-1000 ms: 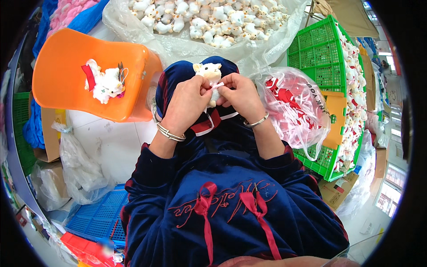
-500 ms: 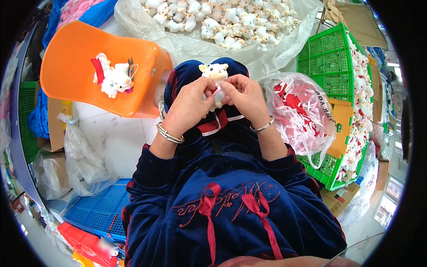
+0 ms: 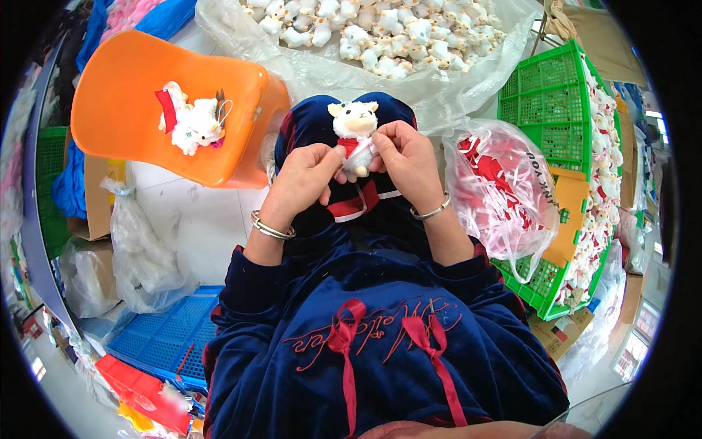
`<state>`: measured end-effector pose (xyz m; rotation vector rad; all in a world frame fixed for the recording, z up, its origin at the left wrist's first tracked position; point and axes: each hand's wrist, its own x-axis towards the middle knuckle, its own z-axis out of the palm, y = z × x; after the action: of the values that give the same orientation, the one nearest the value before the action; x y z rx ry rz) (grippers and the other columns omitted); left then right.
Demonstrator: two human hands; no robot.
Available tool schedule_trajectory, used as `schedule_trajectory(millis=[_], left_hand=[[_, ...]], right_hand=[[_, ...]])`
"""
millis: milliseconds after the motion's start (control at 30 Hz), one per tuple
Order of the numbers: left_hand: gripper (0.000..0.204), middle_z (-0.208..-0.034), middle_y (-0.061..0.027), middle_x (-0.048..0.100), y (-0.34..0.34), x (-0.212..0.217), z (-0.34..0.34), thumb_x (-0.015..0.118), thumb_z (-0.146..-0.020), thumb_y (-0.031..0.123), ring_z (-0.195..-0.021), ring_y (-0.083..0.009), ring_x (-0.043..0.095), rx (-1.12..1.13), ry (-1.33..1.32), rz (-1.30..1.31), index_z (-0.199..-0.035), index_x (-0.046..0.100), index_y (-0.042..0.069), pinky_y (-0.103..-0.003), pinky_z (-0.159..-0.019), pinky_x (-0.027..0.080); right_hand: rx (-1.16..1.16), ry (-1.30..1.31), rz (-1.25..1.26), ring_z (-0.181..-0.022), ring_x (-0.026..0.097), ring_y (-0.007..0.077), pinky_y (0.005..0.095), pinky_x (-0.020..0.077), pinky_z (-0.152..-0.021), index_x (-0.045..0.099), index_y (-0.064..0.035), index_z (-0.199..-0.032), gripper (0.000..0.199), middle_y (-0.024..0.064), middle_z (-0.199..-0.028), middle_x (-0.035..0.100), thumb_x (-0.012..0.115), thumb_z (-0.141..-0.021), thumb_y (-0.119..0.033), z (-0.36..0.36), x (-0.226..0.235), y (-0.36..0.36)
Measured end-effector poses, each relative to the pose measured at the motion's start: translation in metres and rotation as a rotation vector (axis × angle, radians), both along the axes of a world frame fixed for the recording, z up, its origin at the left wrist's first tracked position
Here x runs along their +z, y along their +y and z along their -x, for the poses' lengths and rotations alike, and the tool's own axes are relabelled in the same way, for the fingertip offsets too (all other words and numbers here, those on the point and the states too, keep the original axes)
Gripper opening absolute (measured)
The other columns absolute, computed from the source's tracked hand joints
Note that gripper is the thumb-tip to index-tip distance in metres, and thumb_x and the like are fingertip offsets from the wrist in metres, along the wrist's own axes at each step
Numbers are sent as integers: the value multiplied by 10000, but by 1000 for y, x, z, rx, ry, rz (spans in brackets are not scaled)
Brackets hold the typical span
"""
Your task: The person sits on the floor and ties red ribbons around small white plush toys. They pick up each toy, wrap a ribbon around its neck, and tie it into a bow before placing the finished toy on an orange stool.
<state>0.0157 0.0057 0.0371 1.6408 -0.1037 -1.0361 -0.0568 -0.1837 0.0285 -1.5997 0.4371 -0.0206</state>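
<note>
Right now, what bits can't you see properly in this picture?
All in the head view:
- The small white plush toy: its lower body is covered by the left hand and right hand.
- Whether the red ribbon at its neck is tied: the fingers hide it.
- The pile of white plush toys: cut off by the top edge.
- The green crate: its far side bends into the dark rim.
</note>
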Motion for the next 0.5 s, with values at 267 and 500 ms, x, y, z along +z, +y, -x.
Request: schedule_trajectory(millis=[267,500], left_hand=[[121,-766,-11,655,4,-14,11,706,-929,105,-566,-45,537,43,-264,145,-918,650,-2,-204,-537,448],[165,-819,-32,690,20,-15,12,657,-962,129,-571,-70,589,4,-360,62,-996,661,-32,-228,-563,491]], right_hand=[[9,-14,0,-648,624,56,199,505,-587,638,11,-1005,138,20,-813,661,610,-1032,-121,1,-4,-3],[-6,-23,-41,-641,620,53,200,494,-575,639,8,-1004,140,11,-787,655,611,-1033,-127,1,-4,-4]])
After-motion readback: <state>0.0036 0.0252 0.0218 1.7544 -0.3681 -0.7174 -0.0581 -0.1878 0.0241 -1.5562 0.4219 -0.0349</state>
